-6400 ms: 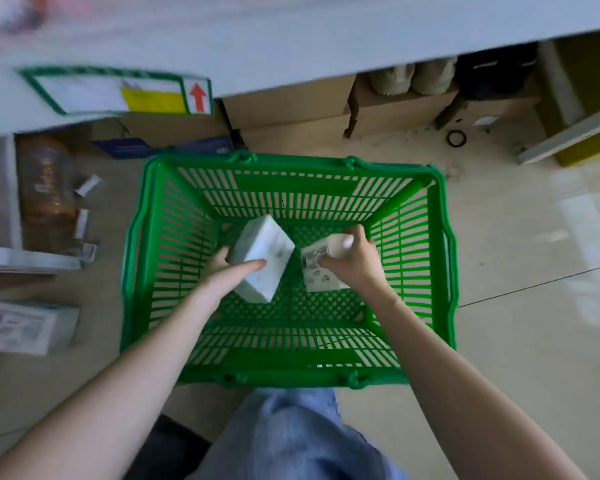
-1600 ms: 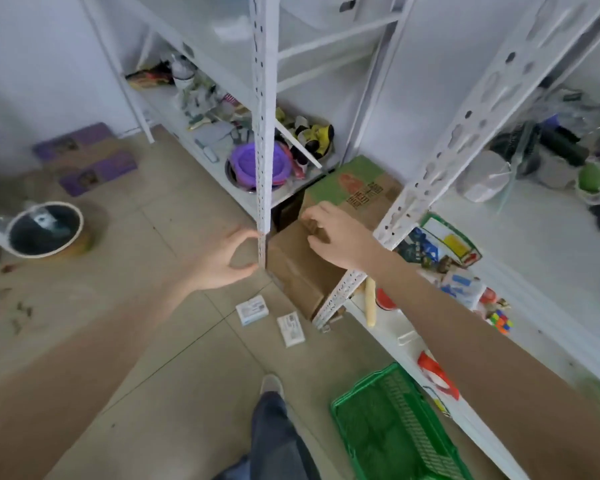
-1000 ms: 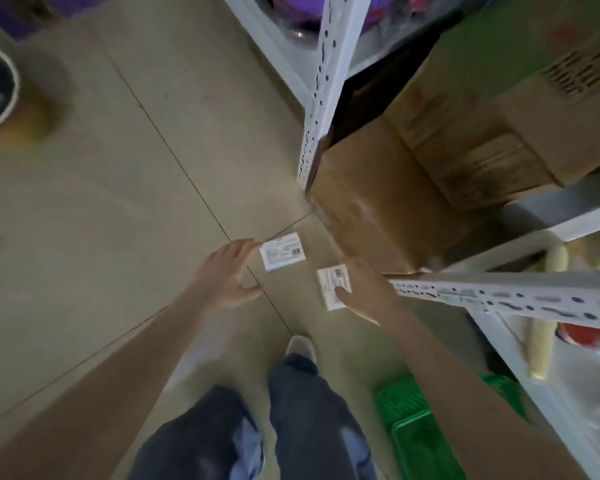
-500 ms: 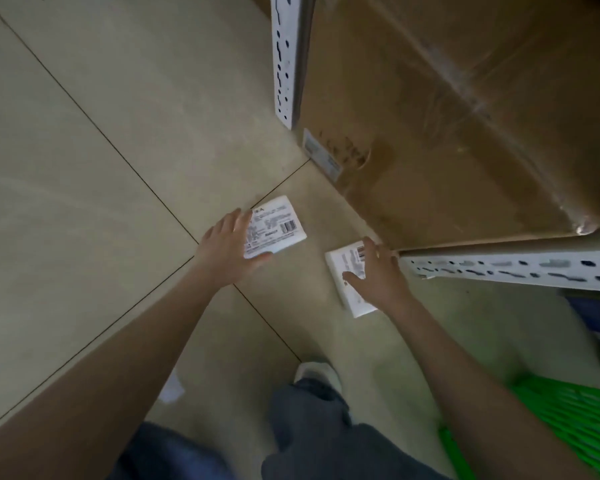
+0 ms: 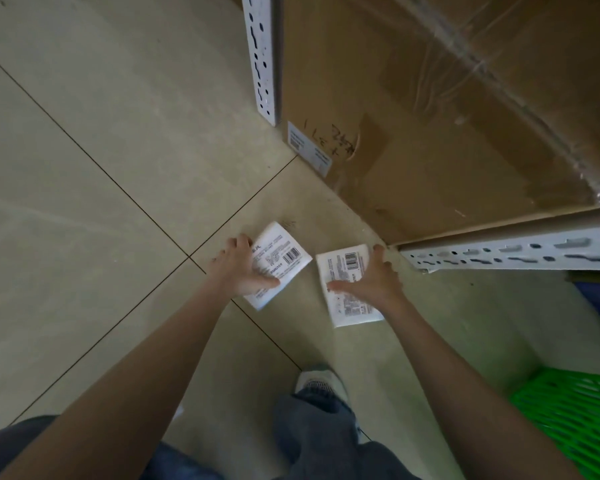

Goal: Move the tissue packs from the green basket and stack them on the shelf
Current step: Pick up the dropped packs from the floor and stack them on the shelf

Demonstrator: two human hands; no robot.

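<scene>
Two tissue packs (image 5: 278, 263) side by side — floor (image 5: 118, 168)

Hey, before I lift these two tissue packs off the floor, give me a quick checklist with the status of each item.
1. Left hand grips the left white tissue pack, thumb curled over its near edge: ok.
2. Right hand grips the right white tissue pack: cannot tell; fingers spread across it, grip not clear.
3. Packs apart, not overlapping: ok.
4. Brown cardboard box clear of both packs: ok.
5. White perforated shelf post close beside the right hand, may snag: not ok.
6. Green plastic basket emptied: cannot tell; only a corner shows.
</scene>
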